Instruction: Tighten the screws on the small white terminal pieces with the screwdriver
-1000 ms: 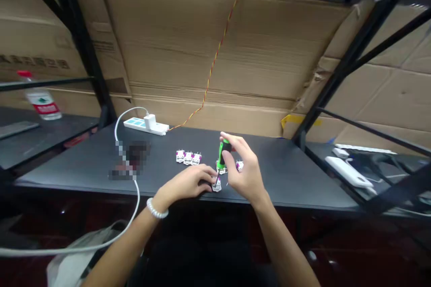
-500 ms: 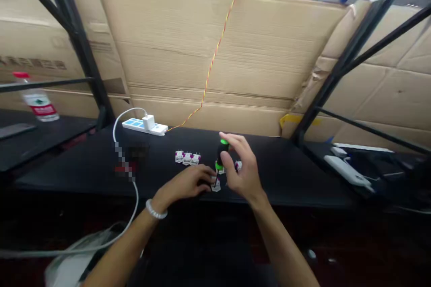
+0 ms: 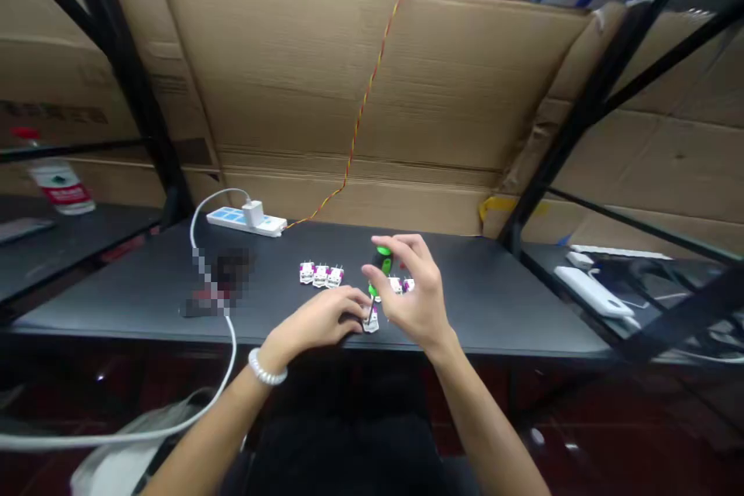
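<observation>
My right hand [image 3: 417, 296] grips an upright screwdriver [image 3: 384, 259] with a black and green handle, fingers on its top and thumb against its side. The shaft points down onto a small white part [image 3: 370, 321] near the table's front edge. My left hand [image 3: 332, 313] is curled beside that part, its fingertips holding the part's left side. Three similar white-and-purple parts [image 3: 319, 275] stand in a row beyond my left hand. More of them, such as one white-and-purple part [image 3: 408, 285], are partly hidden behind my right hand.
A white power strip [image 3: 247, 222] with a plugged-in charger lies at the back left of the black table [image 3: 494, 310]. Its white cable [image 3: 232, 349] runs over the front edge. Cardboard [image 3: 349, 77] walls the back. A water bottle [image 3: 63, 184] stands far left.
My right thumb and fingers have shifted around the screwdriver's handle, which has turned slightly. My left hand stays on the white part. The view has moved a little.
</observation>
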The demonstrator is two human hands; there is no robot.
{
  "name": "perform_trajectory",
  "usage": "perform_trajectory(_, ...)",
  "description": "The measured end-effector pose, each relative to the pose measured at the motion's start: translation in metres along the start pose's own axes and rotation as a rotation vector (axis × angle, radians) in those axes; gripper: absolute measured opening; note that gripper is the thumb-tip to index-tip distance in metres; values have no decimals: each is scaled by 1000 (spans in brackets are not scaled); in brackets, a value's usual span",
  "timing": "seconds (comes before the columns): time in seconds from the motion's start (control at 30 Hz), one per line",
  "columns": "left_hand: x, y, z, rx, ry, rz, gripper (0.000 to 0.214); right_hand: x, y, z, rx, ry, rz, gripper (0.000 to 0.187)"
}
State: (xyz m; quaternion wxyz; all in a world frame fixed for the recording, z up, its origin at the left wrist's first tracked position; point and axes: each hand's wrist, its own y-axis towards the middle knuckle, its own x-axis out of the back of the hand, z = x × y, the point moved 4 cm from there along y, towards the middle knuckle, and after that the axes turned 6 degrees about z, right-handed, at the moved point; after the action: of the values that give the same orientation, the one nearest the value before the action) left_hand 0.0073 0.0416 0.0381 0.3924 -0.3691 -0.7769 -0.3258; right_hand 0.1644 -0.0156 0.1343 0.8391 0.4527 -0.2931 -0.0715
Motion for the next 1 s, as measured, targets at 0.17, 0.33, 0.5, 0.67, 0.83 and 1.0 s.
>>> perform_trajectory(0.17, -1, 0, 1, -9, -16, -2, 16, -3, 0, -2, -20, 77, 103, 42)
perform_trajectory(0.33, 1, -1, -1, 7, -6, -11, 14, 0, 0, -3, -33, -21, 18, 36)
perform_trajectory(0.5, 1, -1, -1, -15, -11, -14, 17, -2, 0, -4, -33, 57, 112, 48)
perform_trajectory(0.67, 1, 0, 0, -5, 0, -11, 16, 0, 0, -3, -15, -37, 0, 37)
perform_trajectory(0.83, 2, -1, -1, -4, 8, -9, 16, -2, 0, -2, 17, 26, 60, 46)
perform_trajectory(1.0, 2, -1, -1, -4, -5, -12, 15, -1, -1, 0, 12, -39, 9, 42)
